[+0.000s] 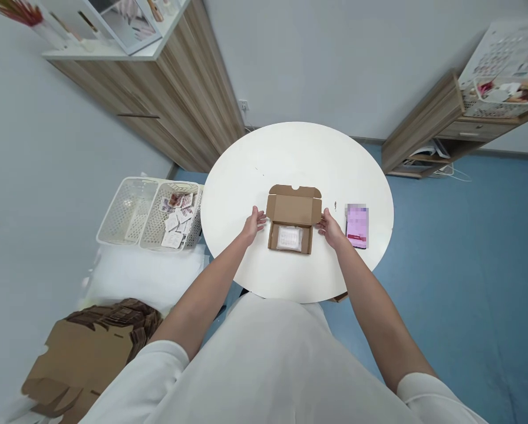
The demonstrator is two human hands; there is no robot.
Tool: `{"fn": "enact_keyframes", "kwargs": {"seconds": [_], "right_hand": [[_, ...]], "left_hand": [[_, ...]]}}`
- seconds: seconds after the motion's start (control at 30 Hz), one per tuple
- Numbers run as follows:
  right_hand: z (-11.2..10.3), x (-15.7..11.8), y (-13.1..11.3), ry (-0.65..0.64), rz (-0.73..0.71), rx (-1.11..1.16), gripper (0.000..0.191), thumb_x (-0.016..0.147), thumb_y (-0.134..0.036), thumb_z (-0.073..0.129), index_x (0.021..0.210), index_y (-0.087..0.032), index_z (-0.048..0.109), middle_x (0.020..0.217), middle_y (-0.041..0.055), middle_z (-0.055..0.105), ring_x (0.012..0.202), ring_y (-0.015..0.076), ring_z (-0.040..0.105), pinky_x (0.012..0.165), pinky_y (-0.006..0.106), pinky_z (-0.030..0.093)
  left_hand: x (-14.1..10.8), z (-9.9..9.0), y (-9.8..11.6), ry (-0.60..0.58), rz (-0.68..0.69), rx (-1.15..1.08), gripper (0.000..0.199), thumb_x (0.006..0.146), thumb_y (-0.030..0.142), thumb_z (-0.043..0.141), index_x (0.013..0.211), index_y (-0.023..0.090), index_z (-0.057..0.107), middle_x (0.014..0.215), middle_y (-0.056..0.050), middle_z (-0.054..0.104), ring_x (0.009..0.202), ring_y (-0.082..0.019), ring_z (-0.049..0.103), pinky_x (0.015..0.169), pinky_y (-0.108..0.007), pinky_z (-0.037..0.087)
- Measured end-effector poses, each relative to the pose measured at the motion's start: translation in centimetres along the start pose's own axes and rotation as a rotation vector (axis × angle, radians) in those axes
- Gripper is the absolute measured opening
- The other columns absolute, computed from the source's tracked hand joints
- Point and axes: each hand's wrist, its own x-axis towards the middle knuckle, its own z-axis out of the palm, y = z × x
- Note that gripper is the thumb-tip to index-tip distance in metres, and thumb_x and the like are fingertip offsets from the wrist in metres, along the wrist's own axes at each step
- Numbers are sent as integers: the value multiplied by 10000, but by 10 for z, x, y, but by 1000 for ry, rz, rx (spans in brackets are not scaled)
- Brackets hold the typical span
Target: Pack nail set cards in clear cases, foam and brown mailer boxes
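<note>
A small brown cardboard box (293, 208) lies on the white round table, its lid raised and leaning away from me. Inside it rests a white wrapped packet (289, 238); what the wrapping holds is too small to make out. My left hand (255, 225) is beside the lid's left side, fingers apart and holding nothing. On the other side, my right hand (330, 228) has its fingers stretched toward the lid's right edge, at or very near the cardboard. Neither hand grips the box.
On the round table (297, 153), a phone (356, 227) with a pink screen lies to the right. White baskets (151, 213) stand left, one with printed cards. Flattened cardboard boxes (87, 353) are stacked at lower left. A wooden cabinet (193, 88) and shelf unit (423, 129) stand behind.
</note>
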Motion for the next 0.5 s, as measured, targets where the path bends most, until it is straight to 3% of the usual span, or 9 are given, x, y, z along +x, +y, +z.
{"fn": "enact_keyframes", "kwargs": {"seconds": [0.17, 0.37, 0.5], "right_hand": [[10, -3, -11, -18, -26, -65, 672, 734, -705, 170, 1038, -257, 568, 1012, 23, 601, 737, 140, 520, 664, 274, 396], [4, -15, -13, -108, -128, -221, 623, 760, -676, 184, 1164, -305, 479, 1224, 9, 477, 967, 169, 482, 823, 331, 384], [6, -24, -7, -129, -162, -330, 596, 782, -638, 195, 1217, -304, 429, 1242, 27, 452, 984, 173, 469, 881, 362, 362]], "left_hand": [[-1, 9, 8, -118, 17, 92, 765, 768, 674, 57, 1096, 188, 549, 1156, -81, 556, 1025, -190, 523, 796, -304, 440], [-12, 12, 16, -94, 128, 154, 669, 812, 617, 114, 1112, 206, 548, 1175, -69, 545, 1053, -213, 489, 845, -358, 402], [-26, 14, 15, -55, 173, 256, 612, 827, 585, 162, 1105, 217, 566, 1148, -57, 555, 1025, -213, 476, 839, -319, 396]]}}
